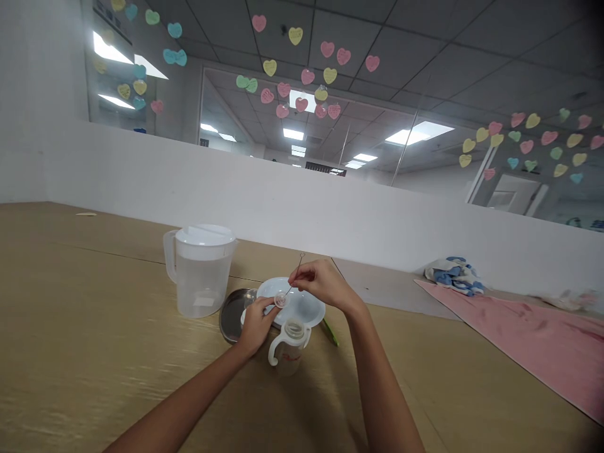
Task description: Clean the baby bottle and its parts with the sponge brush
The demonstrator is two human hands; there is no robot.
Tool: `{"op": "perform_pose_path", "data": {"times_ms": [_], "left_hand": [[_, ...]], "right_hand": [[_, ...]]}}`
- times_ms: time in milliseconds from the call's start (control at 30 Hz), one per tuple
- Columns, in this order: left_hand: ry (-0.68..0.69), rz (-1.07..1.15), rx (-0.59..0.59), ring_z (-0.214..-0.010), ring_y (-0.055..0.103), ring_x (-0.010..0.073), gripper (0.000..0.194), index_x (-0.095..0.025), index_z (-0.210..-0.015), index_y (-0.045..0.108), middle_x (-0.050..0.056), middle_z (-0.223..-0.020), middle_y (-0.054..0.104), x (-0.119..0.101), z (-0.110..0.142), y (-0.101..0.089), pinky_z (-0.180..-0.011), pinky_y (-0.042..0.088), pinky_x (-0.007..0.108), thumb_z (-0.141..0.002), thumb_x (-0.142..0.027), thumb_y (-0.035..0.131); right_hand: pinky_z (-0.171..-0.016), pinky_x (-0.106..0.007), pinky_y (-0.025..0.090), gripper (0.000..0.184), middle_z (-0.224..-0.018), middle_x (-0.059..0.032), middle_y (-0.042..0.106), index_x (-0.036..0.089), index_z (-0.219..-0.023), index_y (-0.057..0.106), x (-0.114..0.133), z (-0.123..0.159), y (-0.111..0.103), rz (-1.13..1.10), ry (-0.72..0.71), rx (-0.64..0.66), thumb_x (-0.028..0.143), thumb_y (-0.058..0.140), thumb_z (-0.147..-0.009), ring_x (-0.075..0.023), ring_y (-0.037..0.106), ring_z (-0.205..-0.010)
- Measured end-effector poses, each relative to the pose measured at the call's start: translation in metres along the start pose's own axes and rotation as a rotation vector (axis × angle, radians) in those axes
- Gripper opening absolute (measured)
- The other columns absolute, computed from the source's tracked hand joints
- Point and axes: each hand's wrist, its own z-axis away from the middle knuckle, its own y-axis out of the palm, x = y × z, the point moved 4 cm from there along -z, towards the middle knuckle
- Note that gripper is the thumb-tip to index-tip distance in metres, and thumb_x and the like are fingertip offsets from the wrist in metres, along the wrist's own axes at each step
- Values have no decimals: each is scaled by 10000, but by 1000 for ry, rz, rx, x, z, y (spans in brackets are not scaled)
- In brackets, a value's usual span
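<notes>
Our two bare forearms reach in from the lower edge of the head view and converge near its middle. Our left forearm (193, 397) slants up and to the right, its wrist (244, 347) nearly in line with it. Our left hand (257, 322) is closed in a pinch, thumb and fingertips directed rightward. Our right forearm (380, 377) rises more steeply, leaning left, and bends at the wrist (353, 307), so that our right hand (317, 280) points left. Its thumb and forefinger meet in a fine pinch. The right hand sits higher in view than the left, the two near each other but apart.
</notes>
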Motion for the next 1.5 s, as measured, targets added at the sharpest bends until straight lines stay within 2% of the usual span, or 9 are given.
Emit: {"op": "perform_pose_path", "data": {"times_ms": [167, 300, 500, 667, 733, 833, 1033, 1267, 1500], "left_hand": [[-9, 1, 15, -834, 610, 205, 320, -196, -932, 708, 62, -915, 705, 1, 0, 1, -760, 444, 306, -755, -403, 540], [-14, -9, 27, -828, 609, 209, 319, -195, -921, 710, 64, -906, 705, 1, 0, 1, -755, 443, 307, -751, -407, 541], [-6, -49, 44, -799, 611, 214, 289, -185, -832, 727, 75, -851, 704, -2, -1, 1, -734, 437, 310, -736, -382, 538], [5, -5, 54, -737, 597, 189, 292, -177, -839, 720, 50, -809, 711, -7, -1, 0, -682, 422, 274, -758, -384, 530], [5, -1, 62, -715, 586, 182, 295, -170, -835, 717, 46, -798, 710, -9, 0, -1, -664, 409, 267, -767, -377, 519], [10, 6, 67, -718, 576, 184, 295, -169, -825, 717, 46, -806, 708, -10, 0, -1, -657, 395, 268, -761, -374, 515], [-26, -3, 45, -697, 563, 183, 291, -163, -813, 722, 47, -772, 701, -5, -2, -1, -662, 398, 270, -736, -363, 526], [-26, 27, 87, -701, 557, 181, 325, -147, -872, 725, 50, -780, 701, 0, -3, 0, -668, 407, 265, -750, -377, 531], [1, 63, 97, -674, 544, 172, 299, -150, -776, 728, 43, -754, 704, 0, -4, 1, -636, 393, 251, -754, -376, 534]], "right_hand": [[-560, -224, 427, 127, -628, -5, 653, 171, -693, 694, 0, 1, 0, 31, 15, 7, 156, 569, -712, -106, 566, -536], [-532, -218, 411, 127, -616, -4, 652, 171, -684, 695, -8, -4, 11, 52, 45, 26, 150, 571, -702, -100, 556, -511], [-470, -200, 371, 102, -569, 5, 634, 155, -652, 690, -27, -12, 33, 81, 98, 162, 103, 603, -643, -81, 519, -443], [-502, -195, 385, 72, -638, 3, 644, 175, -701, 688, -3, -6, 22, 11, 24, 135, 214, 628, -693, -91, 536, -540], [-475, -190, 384, 190, -662, 0, 637, 181, -769, 680, 10, -2, 19, -132, 40, 166, 356, 610, -745, -96, 537, -557], [-476, -201, 403, 416, -648, -13, 619, 159, -727, 653, 19, 0, 19, -308, 73, 197, 521, 472, -825, -86, 519, -508], [-563, -227, 432, 531, -557, -6, 565, 162, -507, 500, 11, -4, 24, -397, 70, 196, 558, 412, -849, -88, 518, -487], [-537, -203, 374, 580, -466, 13, 491, 151, -490, 511, 10, -4, 27, -129, 78, 138, 495, 309, -910, -77, 456, -456], [-579, -201, 368, 500, -523, -2, 546, 161, -526, 500, -2, -11, 43, 156, 44, 104, 352, 291, -938, -90, 470, -508]]}}
